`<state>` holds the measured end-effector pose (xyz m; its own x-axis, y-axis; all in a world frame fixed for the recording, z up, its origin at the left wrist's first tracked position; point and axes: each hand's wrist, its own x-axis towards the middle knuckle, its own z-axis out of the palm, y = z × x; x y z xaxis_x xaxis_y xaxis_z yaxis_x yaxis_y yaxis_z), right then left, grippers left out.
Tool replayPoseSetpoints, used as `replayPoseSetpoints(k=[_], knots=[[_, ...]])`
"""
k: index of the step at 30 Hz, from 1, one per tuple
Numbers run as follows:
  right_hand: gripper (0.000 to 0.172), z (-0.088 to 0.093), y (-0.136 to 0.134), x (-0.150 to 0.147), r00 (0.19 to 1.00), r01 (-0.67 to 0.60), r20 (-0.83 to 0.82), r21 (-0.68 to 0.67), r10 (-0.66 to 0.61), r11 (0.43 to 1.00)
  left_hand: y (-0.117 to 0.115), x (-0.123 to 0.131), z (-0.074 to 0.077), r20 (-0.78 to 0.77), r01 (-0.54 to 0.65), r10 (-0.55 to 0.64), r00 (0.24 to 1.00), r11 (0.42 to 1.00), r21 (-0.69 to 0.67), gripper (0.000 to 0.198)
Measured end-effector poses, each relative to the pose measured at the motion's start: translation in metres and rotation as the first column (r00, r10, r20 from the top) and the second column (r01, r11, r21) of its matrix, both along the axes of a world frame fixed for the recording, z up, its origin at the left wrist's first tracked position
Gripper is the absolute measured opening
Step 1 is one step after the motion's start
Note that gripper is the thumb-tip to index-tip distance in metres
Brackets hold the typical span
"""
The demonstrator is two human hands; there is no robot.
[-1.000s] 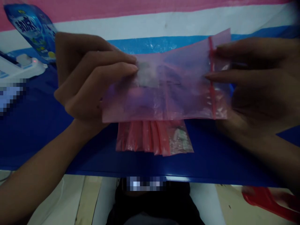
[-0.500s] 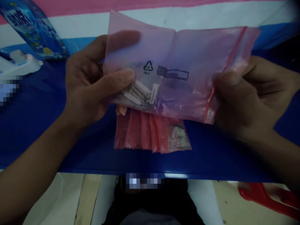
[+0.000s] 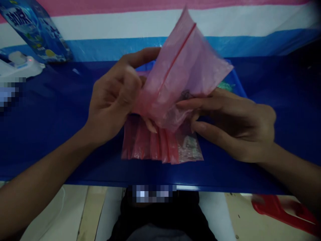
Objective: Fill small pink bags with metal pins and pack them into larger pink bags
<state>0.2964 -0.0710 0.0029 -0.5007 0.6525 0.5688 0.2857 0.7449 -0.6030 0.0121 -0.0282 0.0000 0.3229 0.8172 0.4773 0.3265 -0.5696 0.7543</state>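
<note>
In front of my chest I hold up a pink translucent zip bag [image 3: 175, 77]. It is bent over, its red zip line running diagonally near the top. My left hand [image 3: 112, 93] is closed on the bag's left part. At its lower right, my right hand [image 3: 233, 120] has its thumb and fingers closed around the plastic. The small pieces inside cannot be made out now. Below lies an overlapping row of flat pink zip bags [image 3: 150, 144] on the blue table [image 3: 62, 160]; the rightmost one shows small pale pieces inside.
Behind my hands a blue tray [image 3: 239, 82] is partly hidden, with something green [image 3: 227, 87] in it. At the back left are a blue printed package [image 3: 37, 33] and a white power strip [image 3: 27, 68]. A striped sheet [image 3: 100, 26] hangs behind. A red object [image 3: 281, 211] is low right.
The bag has gone from stretched flat to bent, its zip end swung upward and left. My right hand has moved left along it; my left hand shifted right. The blue tray has come into view.
</note>
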Motion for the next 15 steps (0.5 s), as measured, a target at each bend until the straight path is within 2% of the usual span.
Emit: replayPoseSetpoints(k=[2, 3, 5, 10, 12, 14, 15], knots=[[0.050, -0.001, -0.001, -0.002, 0.999, -0.017, -0.042, -0.027, 0.016, 0.999, 0.000, -0.002, 0.000, 0.081, 0.082, -0.080, 0.993, 0.996, -0.023, 0.077], [0.054, -0.001, -0.001, -0.003, 0.998, -0.029, -0.059, -0.036, 0.027, 0.999, 0.000, -0.003, 0.001, 0.076, 0.081, -0.079, 0.994, 0.996, -0.030, 0.079], [0.059, -0.002, -0.002, -0.005, 0.996, -0.021, -0.082, -0.027, 0.019, 0.999, -0.002, -0.003, 0.003, -0.017, 0.001, -0.001, 1.000, 1.000, 0.008, 0.083], [0.061, -0.007, -0.003, -0.005, 0.987, 0.039, -0.156, -0.063, -0.049, 0.997, 0.002, -0.002, 0.004, -0.066, -0.145, 0.155, 0.986, 0.979, 0.142, 0.061], [0.065, -0.009, -0.003, -0.004, 0.977, 0.032, -0.210, -0.075, -0.047, 0.997, 0.015, -0.007, -0.001, -0.002, -0.210, 0.219, 0.976, 0.941, 0.264, 0.055], [0.061, -0.012, -0.002, -0.003, 0.966, 0.072, -0.243, -0.061, -0.085, 0.996, 0.031, -0.013, -0.007, 0.102, -0.282, 0.264, 0.959, 0.867, 0.410, 0.048], [0.056, -0.013, -0.002, -0.002, 0.963, 0.103, -0.244, -0.063, -0.115, 0.993, 0.038, -0.017, -0.009, 0.125, -0.311, 0.286, 0.950, 0.842, 0.441, 0.044]])
